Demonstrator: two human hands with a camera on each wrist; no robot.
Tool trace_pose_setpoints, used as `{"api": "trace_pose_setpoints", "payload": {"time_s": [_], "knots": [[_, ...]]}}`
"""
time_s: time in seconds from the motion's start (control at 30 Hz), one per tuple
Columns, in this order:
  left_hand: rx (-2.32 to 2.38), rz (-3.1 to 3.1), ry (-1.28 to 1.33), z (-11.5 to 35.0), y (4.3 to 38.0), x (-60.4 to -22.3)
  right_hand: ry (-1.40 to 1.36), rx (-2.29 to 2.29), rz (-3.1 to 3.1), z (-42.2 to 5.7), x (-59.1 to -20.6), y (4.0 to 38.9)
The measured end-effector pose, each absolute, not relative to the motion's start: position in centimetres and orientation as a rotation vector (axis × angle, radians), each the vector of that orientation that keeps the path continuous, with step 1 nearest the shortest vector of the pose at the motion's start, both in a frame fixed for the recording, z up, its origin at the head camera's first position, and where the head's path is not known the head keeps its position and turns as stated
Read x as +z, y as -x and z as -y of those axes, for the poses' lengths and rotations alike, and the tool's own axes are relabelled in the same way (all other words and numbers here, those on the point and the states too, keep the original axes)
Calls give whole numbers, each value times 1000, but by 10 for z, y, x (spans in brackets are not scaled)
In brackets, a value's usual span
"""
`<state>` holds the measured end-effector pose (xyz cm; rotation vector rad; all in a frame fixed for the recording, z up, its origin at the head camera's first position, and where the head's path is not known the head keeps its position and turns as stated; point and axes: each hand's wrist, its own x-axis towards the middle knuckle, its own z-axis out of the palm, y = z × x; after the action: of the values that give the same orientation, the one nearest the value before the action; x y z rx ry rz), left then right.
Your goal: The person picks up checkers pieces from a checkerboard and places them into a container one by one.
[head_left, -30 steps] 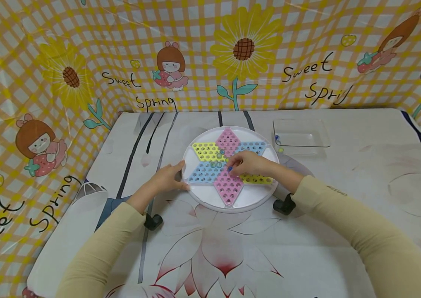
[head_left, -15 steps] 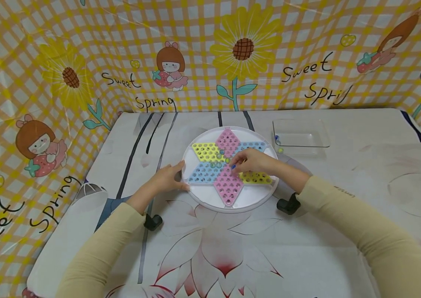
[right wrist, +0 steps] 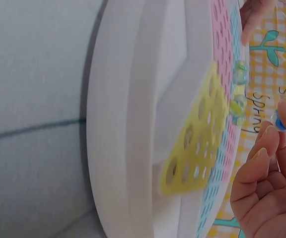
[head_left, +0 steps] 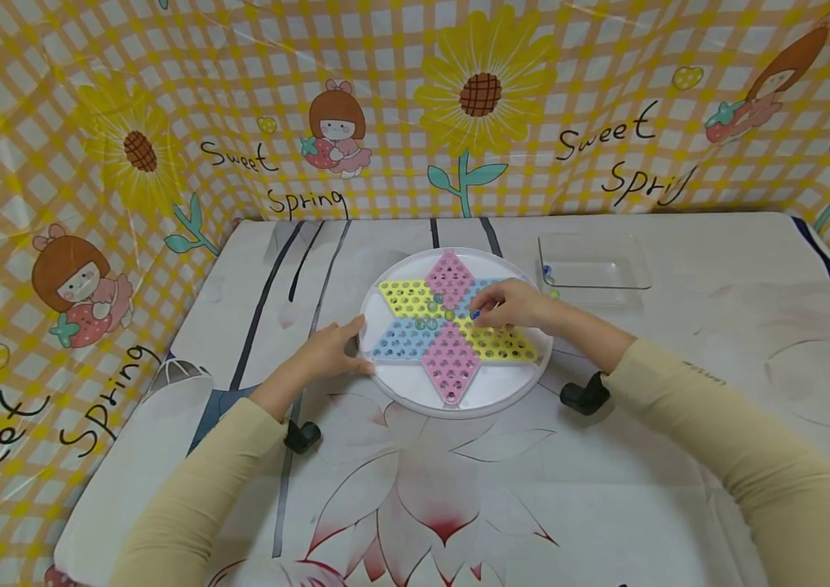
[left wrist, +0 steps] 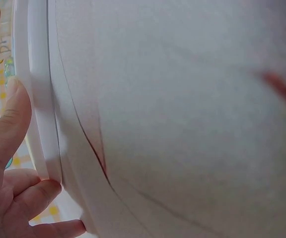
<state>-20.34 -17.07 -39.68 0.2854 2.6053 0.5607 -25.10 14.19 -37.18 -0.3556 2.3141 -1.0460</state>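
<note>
A round white Chinese checkers board (head_left: 393,387) with a pink, yellow and blue star of holes lies on the table. My right hand (head_left: 514,303) is above its right half, pinching a clear-and-blue marble (right wrist: 279,121) between thumb and fingertips. In the head view that marble shows at the fingertips, over the blue point beside the star's middle. Several green-tinted glass marbles (head_left: 433,324) sit in holes around the centre. My left hand (head_left: 325,352) touches the board's left edge, its thumb and fingers spread apart along the rim.
Behind the board to the right stands a clear rectangular box (head_left: 594,273) with a few marbles at its left end. At the table's left edge lie a white mesh-like item (head_left: 182,377) and a dark blue flat piece (head_left: 220,416). A checked cloth (head_left: 400,49) hangs behind.
My right hand has moved right and slightly away from me, from the star's centre to the right, still pinching the blue marble. The left hand keeps its place on the rim.
</note>
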Motion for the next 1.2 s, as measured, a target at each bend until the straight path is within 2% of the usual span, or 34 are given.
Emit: {"api": "trace_pose_setpoints", "payload": {"time_s": [1.2], "knots": [[549, -2609, -291, 170, 203, -394, 169, -1170, -2480, -220, -335, 269]]}}
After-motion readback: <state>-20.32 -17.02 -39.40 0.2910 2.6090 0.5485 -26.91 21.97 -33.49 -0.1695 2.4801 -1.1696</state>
